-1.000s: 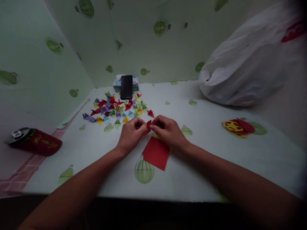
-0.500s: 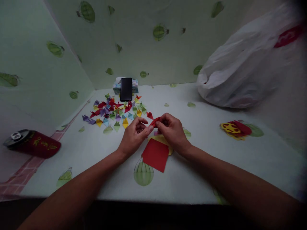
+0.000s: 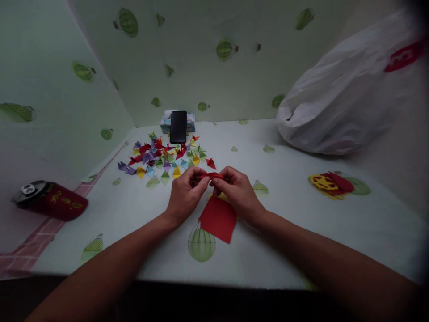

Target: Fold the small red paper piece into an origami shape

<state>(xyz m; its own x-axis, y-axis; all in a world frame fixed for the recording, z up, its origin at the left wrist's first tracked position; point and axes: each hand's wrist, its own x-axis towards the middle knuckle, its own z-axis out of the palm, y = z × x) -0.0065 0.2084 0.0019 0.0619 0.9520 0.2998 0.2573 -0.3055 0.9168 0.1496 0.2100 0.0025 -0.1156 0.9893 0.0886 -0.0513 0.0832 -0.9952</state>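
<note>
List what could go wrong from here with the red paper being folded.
1. The small red piece is pinched only at its ends between left hand and right hand; it could slip or crease crookedly.
2. The right hand's heel lies on the red sheet; a shift might drag or crumple it.
3. The folded pile lies just beyond the hands; a reach could scatter it.

dim greenish light, soft focus, dark corners (wide-angle bending)
</note>
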